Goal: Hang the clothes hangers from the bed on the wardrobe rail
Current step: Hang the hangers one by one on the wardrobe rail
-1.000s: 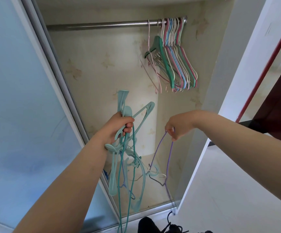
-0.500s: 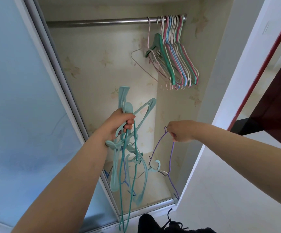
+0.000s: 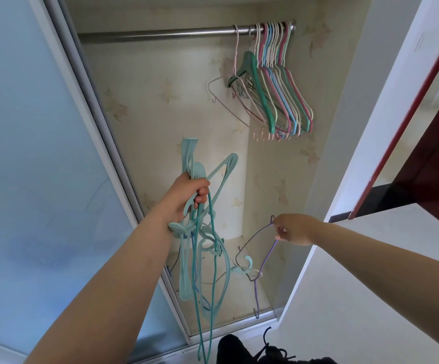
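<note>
**Purple hanger snagged in the bundle as it is pulled clear**

Lower and further right than a second ago, the right hand [image 3: 293, 229] now draws the purple wire hanger [image 3: 265, 258] away from the bundle, and the pale pink hanger [image 3: 226, 101] on the rail has swung out to the left.

Head view: the left hand [image 3: 186, 198] is closed in a fist around the bundle of teal hangers [image 3: 200, 248], which dangles near the sliding door [image 3: 29, 179] at the left of the wardrobe. The right hand pinches the purple hanger near its top bend, fingers closed on the wire. Its lower part appears caught with a teal hook [image 3: 247, 262] low in the bundle, though the tangle is hard to read.

The risk, as I judge it: pulling harder could drag other hangers out of the left fist and drop them to the wardrobe floor [image 3: 239, 311], or bend the thin wire. The rail [image 3: 160, 35] is far above both hands, with the hung hangers [image 3: 278, 88] crowded at its right end, so a hurried lift may knock them.
</note>
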The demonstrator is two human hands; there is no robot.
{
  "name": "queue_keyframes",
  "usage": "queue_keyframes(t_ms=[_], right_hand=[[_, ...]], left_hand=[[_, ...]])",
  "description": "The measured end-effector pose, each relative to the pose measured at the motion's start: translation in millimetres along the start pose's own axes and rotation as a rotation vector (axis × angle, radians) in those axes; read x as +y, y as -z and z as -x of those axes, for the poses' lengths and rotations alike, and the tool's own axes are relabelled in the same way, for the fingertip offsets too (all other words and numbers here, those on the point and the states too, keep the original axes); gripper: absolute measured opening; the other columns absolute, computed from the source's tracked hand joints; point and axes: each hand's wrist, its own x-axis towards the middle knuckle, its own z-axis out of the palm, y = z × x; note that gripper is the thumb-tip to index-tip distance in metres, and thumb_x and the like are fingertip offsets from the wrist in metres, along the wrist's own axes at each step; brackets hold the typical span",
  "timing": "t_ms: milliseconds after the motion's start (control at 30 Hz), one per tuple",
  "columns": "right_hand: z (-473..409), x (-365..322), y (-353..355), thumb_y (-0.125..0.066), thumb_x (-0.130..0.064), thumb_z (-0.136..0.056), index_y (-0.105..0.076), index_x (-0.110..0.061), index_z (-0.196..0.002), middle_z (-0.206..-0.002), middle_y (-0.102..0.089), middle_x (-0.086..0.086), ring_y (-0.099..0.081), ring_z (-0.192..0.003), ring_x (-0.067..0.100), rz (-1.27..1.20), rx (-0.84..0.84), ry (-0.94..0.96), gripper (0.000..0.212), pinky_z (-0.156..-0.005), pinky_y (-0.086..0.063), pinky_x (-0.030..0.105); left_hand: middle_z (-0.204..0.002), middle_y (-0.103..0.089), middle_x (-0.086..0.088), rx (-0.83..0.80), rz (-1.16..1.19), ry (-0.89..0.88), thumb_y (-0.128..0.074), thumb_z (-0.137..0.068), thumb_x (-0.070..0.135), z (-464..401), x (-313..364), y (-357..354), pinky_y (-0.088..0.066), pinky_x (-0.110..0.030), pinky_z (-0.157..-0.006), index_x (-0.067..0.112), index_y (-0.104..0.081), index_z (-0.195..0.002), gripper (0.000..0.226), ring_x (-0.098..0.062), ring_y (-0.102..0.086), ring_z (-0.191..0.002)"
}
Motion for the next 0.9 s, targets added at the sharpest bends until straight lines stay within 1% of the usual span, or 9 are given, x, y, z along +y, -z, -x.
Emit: queue_keyframes(t_ms=[167, 300, 467, 500, 567, 633, 767, 833, 900], right_hand=[[-4.3, 1.1, -20.9, -0.051, -0.041, -0.094, -0.062, -0.016, -0.095, -0.112, -0.058, -0.003, -0.057, -0.102, 0.019, -0.072, 0.012, -0.062, 0.028, -0.083, -0.043, 0.028], [-8.7, 1.0, -28.6, -0.047, -0.044, -0.095, -0.066, -0.011, -0.097, -0.117, -0.058, 0.002, -0.059, -0.103, 0.023, 0.068, -0.1, -0.11, 0.039, -0.088, -0.049, 0.035], [-10.8, 4.9, -28.3, -0.045, -0.044, -0.096, -0.063, -0.014, -0.119, -0.147, -0.029, 0.006, -0.051, -0.12, 0.028, 0.261, -0.141, -0.145, 0.041, -0.097, -0.044, 0.039], [-10.8, 5.2, -26.0, -0.045, -0.044, -0.096, -0.062, -0.014, -0.119, -0.145, -0.032, 0.006, -0.051, -0.12, 0.028, 0.297, -0.138, -0.146, 0.042, -0.096, -0.045, 0.039], [-10.8, 5.0, -19.5, -0.043, -0.046, -0.096, -0.062, -0.013, -0.116, -0.131, -0.05, 0.006, -0.055, -0.114, 0.027, 0.347, -0.144, -0.135, 0.043, -0.09, -0.047, 0.038], [-11.2, 4.3, -12.4, -0.041, -0.047, -0.097, -0.062, -0.013, -0.111, -0.119, -0.06, 0.006, -0.058, -0.109, 0.027, 0.374, -0.134, -0.107, 0.043, -0.084, -0.045, 0.034], [-16.4, 1.1, -4.0, -0.034, -0.04, -0.1, -0.057, -0.012, -0.116, -0.122, -0.058, 0.009, -0.056, -0.113, 0.028, 0.342, -0.079, -0.119, 0.04, -0.085, -0.042, 0.031], [-18.9, -0.7, 0.4, -0.04, -0.031, -0.1, -0.058, -0.009, -0.119, -0.12, -0.06, 0.01, -0.057, -0.113, 0.029, 0.312, -0.131, -0.148, 0.034, -0.088, -0.044, 0.033], [-20.4, -1.1, 1.3, -0.051, -0.016, -0.096, -0.059, -0.008, -0.123, -0.108, -0.064, 0.007, -0.058, -0.113, 0.029, 0.276, -0.241, -0.166, 0.03, -0.089, -0.047, 0.034]], left_hand=[[-0.053, -0.041, 0.006, 0.01, 0.029, -0.007, -0.049, -0.09, 0.007, -4.8, 2.1, 6.9, -0.027, -0.018, -0.038, 0.02, -0.039, -0.08, 0.019, -0.008, -0.033, -0.043], [-0.052, -0.041, 0.005, 0.031, 0.053, -0.022, -0.049, -0.089, 0.007, -8.5, 2.3, 11.0, -0.027, -0.018, -0.038, 0.02, -0.038, -0.079, 0.02, -0.009, -0.033, -0.043], [-0.053, -0.039, 0.003, 0.093, 0.073, -0.045, -0.048, -0.088, 0.004, -13.1, 0.4, 14.6, -0.027, -0.017, -0.038, 0.018, -0.038, -0.078, 0.02, -0.009, -0.033, -0.041], [-0.053, -0.039, 0.003, 0.109, 0.075, -0.049, -0.048, -0.088, 0.004, -14.2, -0.3, 15.2, -0.027, -0.017, -0.038, 0.018, -0.038, -0.078, 0.02, -0.009, -0.033, -0.041], [-0.053, -0.039, 0.003, 0.144, 0.07, -0.056, -0.047, -0.087, 0.003, -16.1, -1.3, 15.4, -0.027, -0.016, -0.038, 0.017, -0.038, -0.077, 0.02, -0.009, -0.032, -0.042], [-0.054, -0.038, 0.001, 0.181, 0.08, -0.065, -0.046, -0.086, 0.001, -18.5, -2.0, 15.3, -0.027, -0.017, -0.037, 0.017, -0.038, -0.075, 0.021, -0.01, -0.031, -0.042], [-0.056, -0.035, -0.002, 0.268, 0.122, -0.093, -0.045, -0.083, -0.002, -23.1, -3.4, 16.4, -0.024, -0.017, -0.037, 0.016, -0.037, -0.07, 0.024, -0.01, -0.03, -0.039], [-0.055, -0.036, -0.002, 0.298, 0.143, -0.106, -0.045, -0.083, -0.002, -24.7, -3.4, 17.8, -0.024, -0.017, -0.037, 0.016, -0.038, -0.07, 0.024, -0.009, -0.031, -0.038], [-0.055, -0.037, -0.002, 0.312, 0.164, -0.114, -0.045, -0.084, -0.003, -27.2, -1.9, 19.3, -0.024, -0.018, -0.036, 0.016, -0.039, -0.07, 0.024, -0.009, -0.031, -0.038]])
